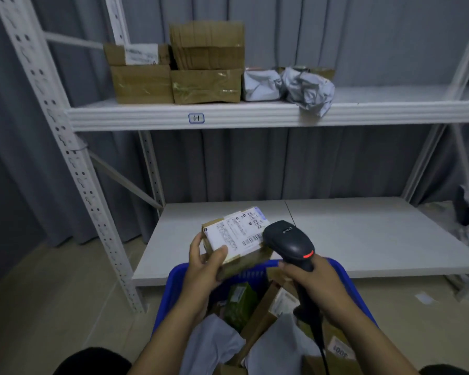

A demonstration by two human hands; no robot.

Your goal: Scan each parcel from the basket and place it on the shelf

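Brown cardboard parcel with a white shipping label [236, 236] tilts above the blue plastic basket's [175, 282] far rim, long axis lower-left to upper-right, pinched by the left hand [203, 269]. The right hand [314, 280], fingers wrapped round the black handheld scanner [287, 242], holds the scanner's head just beside the label's right edge.

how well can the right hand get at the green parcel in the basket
Probably not yet: the right hand grips the scanner, so its fingers are busy, though the green parcel lies uncovered nearby.
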